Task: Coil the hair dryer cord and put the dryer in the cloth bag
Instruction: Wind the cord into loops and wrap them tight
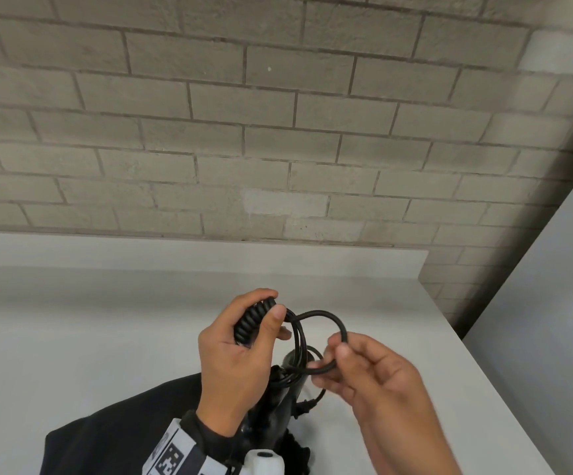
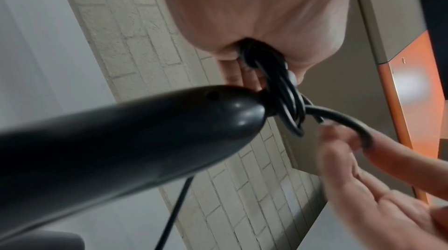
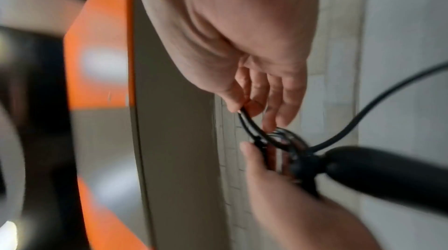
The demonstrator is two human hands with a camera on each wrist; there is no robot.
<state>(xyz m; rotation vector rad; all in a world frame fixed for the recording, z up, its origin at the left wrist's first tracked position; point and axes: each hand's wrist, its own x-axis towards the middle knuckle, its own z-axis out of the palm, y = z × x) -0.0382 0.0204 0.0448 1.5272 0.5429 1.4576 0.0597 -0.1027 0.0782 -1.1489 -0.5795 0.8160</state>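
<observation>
A person is standing at a smooth pale grey bench [image 1: 72,337] backed by a wall of rough grey brick [image 1: 209,132], winding the black cord [image 1: 326,315] of a black hair dryer [image 1: 278,406]. At lower left, a dark cloth bag [image 1: 124,423] is lying in soft folds on the bench, just beside the person's left wrist. That wrist is wearing a white band printed with a black-and-white square code marker [image 1: 168,462]; no lettering or brand name is legible anywhere. The left hand [image 1: 233,358] is curling its grip around a bundle of the cord, including a tightly ribbed spiral section [image 1: 254,320], with the thumb pressing across it and several smooth round loops hanging below. The dryer's glossy, rounded plastic handle [image 2: 121,139] is hanging beneath that hand above the bench, its end tapering into the cord's rubbery collar. To the right, the right hand [image 1: 381,382] is pinching one open loop of the smooth cord between thumb and forefinger, the other fingers loosely bent. A further length of cord is trailing down past the handle. In the wrist views, an orange panel [image 3: 97,43] is showing, blurred, behind the hands.
</observation>
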